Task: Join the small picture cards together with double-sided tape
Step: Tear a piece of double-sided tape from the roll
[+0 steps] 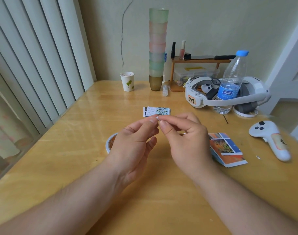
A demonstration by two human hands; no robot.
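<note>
My left hand point(136, 141) and my right hand point(184, 138) meet above the middle of the wooden table point(77, 158). Their thumbs and forefingers pinch a tiny white piece of tape point(156, 118) between them. Just beyond the fingertips lies a small pile of picture cards point(157, 111) with a flower picture on top. A second pile of cards point(227, 148), orange and blue, lies to the right of my right hand. A roll of double-sided tape point(110, 143) lies flat on the table, mostly hidden behind my left hand.
A white controller point(270, 138) lies at the right. Behind it stand a water bottle point(231, 82) and a white headset point(229, 94). A paper cup point(127, 81), a tall stack of cups point(157, 48) and a small wooden shelf point(201, 61) line the back wall.
</note>
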